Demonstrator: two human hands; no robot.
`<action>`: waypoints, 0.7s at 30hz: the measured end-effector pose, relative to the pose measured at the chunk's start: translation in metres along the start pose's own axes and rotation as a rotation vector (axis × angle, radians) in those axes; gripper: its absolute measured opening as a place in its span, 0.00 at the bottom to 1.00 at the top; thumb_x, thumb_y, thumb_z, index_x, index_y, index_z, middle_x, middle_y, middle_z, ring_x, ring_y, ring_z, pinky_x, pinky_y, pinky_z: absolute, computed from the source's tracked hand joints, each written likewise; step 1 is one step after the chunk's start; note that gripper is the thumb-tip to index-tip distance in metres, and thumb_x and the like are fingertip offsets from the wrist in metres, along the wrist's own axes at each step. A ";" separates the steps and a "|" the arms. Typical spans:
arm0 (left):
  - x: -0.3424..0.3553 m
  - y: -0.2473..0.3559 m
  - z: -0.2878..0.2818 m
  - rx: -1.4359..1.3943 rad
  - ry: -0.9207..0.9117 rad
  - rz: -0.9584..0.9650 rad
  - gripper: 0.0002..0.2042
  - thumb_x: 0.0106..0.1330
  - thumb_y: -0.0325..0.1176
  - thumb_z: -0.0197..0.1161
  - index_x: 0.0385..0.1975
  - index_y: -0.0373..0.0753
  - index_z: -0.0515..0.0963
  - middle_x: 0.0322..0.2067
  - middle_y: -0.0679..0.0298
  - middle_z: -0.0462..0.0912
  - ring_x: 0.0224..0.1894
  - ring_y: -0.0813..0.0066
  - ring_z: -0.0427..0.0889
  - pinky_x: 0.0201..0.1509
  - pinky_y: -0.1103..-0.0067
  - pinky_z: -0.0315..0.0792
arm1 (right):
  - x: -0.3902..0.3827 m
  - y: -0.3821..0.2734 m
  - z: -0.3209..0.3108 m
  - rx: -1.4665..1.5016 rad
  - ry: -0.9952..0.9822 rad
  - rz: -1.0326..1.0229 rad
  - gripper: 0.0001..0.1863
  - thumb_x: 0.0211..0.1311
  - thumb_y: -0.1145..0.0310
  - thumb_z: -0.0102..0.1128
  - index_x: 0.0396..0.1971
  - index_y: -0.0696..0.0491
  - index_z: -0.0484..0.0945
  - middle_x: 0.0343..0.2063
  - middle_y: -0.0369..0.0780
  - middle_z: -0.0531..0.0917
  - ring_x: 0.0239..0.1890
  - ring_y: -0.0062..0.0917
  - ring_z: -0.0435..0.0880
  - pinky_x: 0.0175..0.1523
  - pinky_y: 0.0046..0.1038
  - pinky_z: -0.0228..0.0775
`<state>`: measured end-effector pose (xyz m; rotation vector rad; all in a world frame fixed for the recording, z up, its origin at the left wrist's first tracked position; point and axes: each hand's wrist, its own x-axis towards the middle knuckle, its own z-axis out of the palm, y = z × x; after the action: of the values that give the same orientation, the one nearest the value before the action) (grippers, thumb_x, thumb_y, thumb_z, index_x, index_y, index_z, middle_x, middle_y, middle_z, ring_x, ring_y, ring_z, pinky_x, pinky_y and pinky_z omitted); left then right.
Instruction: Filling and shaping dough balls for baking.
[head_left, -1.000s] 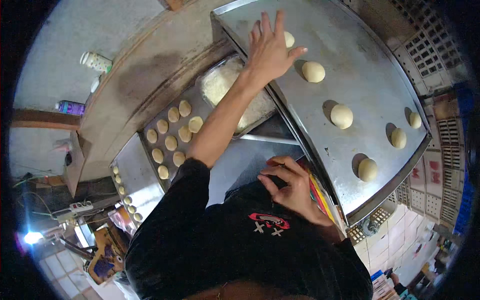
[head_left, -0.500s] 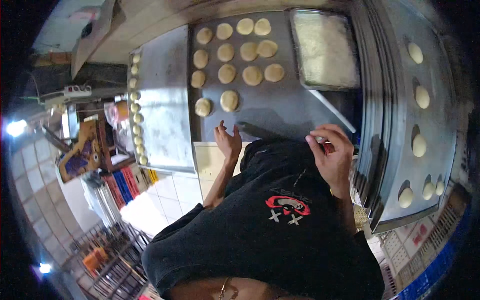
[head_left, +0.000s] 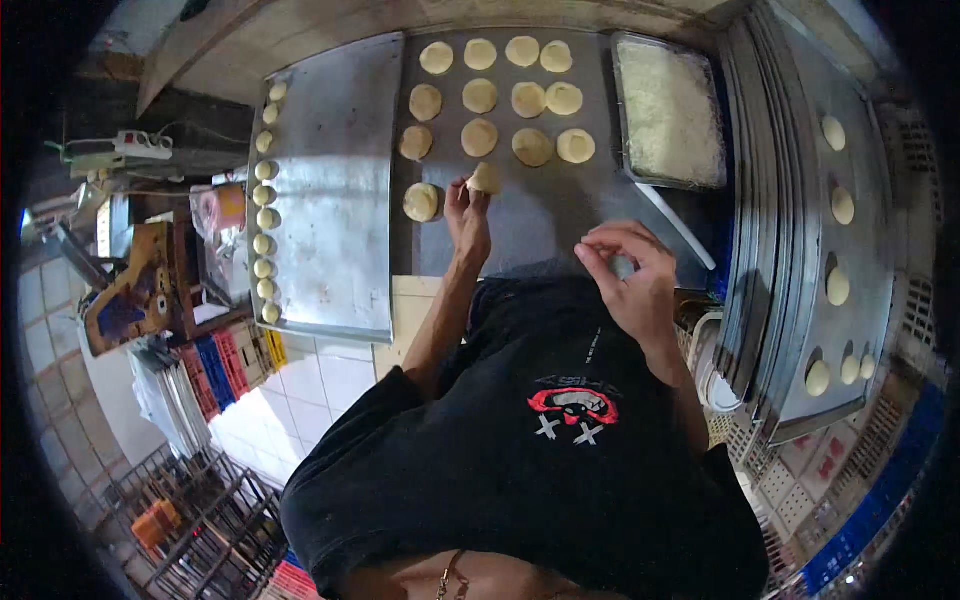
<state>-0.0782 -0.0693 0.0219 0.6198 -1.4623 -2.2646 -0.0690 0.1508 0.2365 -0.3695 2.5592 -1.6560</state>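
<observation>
My left hand [head_left: 466,222] pinches a flattened dough round [head_left: 485,180] at the front of the metal work surface [head_left: 560,210]. Its fingers grip the round's edge and lift it. Over the near right of that surface is my right hand [head_left: 640,285], fingers curled and thumb brought in. Something small and pale shows inside its curl, too hidden to name. Several other flat dough rounds [head_left: 480,138] lie in rough rows beyond my hands; one dough round [head_left: 421,202] lies just left of my left hand.
A rectangular tray of whitish shreds [head_left: 670,115] stands at the back right, with a white rod [head_left: 676,226] below it. Left is a metal sheet [head_left: 335,200] with small dough balls [head_left: 264,218] along its edge. Stacked trays [head_left: 765,220] at right carry larger dough balls [head_left: 838,286].
My left hand has reached forward and taken hold of the front dough round, lifting it. My right hand has shifted slightly left, still curled. The view has shifted a little.
</observation>
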 end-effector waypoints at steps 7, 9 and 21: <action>-0.042 0.134 0.046 -0.488 -0.440 -0.403 0.15 0.71 0.26 0.50 0.56 0.35 0.68 0.54 0.57 0.75 0.57 0.65 0.75 0.64 0.66 0.69 | 0.005 0.018 0.032 0.843 0.142 0.406 0.09 0.61 0.75 0.64 0.41 0.59 0.82 0.34 0.38 0.85 0.34 0.18 0.82 0.43 0.19 0.75; -0.045 0.148 0.054 -0.348 -0.489 -0.458 0.19 0.72 0.29 0.49 0.62 0.33 0.65 0.57 0.55 0.73 0.59 0.63 0.73 0.66 0.65 0.67 | 0.001 0.021 0.037 0.988 0.111 0.414 0.10 0.60 0.77 0.65 0.41 0.59 0.82 0.32 0.37 0.85 0.33 0.19 0.83 0.43 0.21 0.76; -0.079 0.181 0.079 0.128 -0.757 0.248 0.35 0.66 0.36 0.59 0.68 0.29 0.50 0.67 0.48 0.54 0.66 0.60 0.61 0.68 0.70 0.57 | -0.009 -0.046 0.039 0.169 0.483 -0.181 0.19 0.43 0.78 0.76 0.39 0.59 0.81 0.39 0.41 0.82 0.40 0.23 0.81 0.43 0.24 0.74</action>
<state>-0.0425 -0.0388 0.2293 -0.4378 -1.8820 -2.3134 -0.0456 0.1003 0.2613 -0.2121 2.7377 -2.2496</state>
